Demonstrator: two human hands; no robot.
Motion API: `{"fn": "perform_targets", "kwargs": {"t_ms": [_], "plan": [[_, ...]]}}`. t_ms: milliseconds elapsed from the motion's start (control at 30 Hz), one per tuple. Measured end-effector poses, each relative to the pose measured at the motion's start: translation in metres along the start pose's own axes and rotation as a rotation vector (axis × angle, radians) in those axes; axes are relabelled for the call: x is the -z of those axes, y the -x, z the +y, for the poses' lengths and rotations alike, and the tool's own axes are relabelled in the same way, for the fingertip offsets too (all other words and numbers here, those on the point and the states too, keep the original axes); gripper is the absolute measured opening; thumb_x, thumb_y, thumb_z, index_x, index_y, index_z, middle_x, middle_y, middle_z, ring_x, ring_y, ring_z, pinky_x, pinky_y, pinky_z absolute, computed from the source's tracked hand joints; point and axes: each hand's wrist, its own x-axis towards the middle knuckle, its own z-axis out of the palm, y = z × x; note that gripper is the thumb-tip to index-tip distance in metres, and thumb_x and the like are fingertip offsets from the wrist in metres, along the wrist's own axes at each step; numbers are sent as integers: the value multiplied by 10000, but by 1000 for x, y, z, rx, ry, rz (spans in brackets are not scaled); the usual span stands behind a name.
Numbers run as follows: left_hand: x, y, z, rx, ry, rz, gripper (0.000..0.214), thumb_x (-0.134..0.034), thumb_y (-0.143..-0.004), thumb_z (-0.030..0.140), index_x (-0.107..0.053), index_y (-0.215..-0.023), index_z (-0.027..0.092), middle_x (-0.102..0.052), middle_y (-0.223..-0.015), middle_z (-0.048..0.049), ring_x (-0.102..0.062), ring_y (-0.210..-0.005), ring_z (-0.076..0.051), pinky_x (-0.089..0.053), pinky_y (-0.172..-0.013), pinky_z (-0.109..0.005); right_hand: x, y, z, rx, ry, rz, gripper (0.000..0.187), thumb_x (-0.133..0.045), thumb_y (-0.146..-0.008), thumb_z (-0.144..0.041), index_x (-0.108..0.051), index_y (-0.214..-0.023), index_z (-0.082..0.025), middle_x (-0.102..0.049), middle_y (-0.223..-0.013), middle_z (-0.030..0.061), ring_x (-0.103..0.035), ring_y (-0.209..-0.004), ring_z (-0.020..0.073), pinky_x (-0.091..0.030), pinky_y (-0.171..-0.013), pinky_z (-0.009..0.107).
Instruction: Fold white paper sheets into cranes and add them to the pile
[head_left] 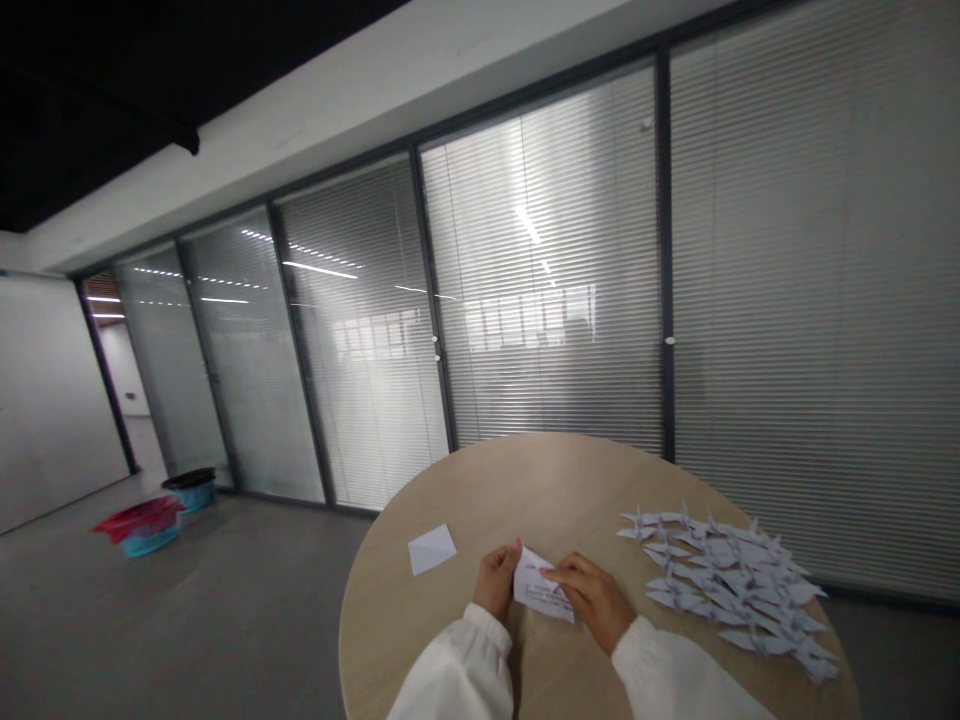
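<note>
A small printed sheet of paper (pixel 541 596) is held just above the round wooden table (pixel 559 475), tilted, with lines of text facing me. My left hand (pixel 496 582) pinches its left edge, thumb up near the top corner. From the right, my right hand (pixel 594 598) reaches over the paper, fingers pressed together on its right part. Whether the sheet has a fold behind is hidden. Left of my hands lies a white square of paper (pixel 432 550) with a faint crease. To the right, many folded paper cranes (pixel 731 575) sit in close rows.
The table's curved edge runs around the work. Behind it stands a glass partition with blinds (pixel 551 380). On the floor at left are a bin with a red liner (pixel 146 522) and a bin with a black liner (pixel 193 490).
</note>
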Motion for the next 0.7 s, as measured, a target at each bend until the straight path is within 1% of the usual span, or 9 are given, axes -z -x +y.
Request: {"fn": "perform_targets", "kwargs": {"t_ms": [167, 367, 467, 700], "plan": [[-4, 3, 5, 34, 32, -23, 488, -583, -566, 589, -592, -548, 102, -558, -422, -15, -502, -409, -120, -342, -427, -219, 0, 0, 2, 29, 9, -7, 296, -398, -809, -215, -592, -1024, -279, -568, -811, 42, -540, -762, 151, -448, -679, 252], [-6, 5, 8, 10, 4, 26, 402, -679, -523, 489, -599, -546, 96, -559, -430, -9, -478, -387, -92, -313, -402, -196, -1, 0, 3, 23, 22, -15, 300, -392, -810, -207, -593, -1023, -276, -555, -801, 43, -534, -753, 148, -446, -665, 246], [-4, 3, 5, 20, -31, 42, 407, -690, -497, 492, -597, -520, 97, -560, -420, -13, -481, -381, -98, -323, -404, -204, -1, 0, 3, 29, 13, -20, 297, -395, -810, -214, -594, -1019, -285, -550, -801, 40, -534, -758, 148, -447, -666, 246], [1, -2, 1, 7, -86, 25, 392, -672, -526, 487, -607, -527, 101, -572, -424, -21, -501, -386, -112, -345, -411, -212, 0, -1, -3, 36, 25, -16, 292, -393, -810, -223, -606, -1002, -282, -548, -788, 39, -534, -751, 150, -448, -664, 247]]}}
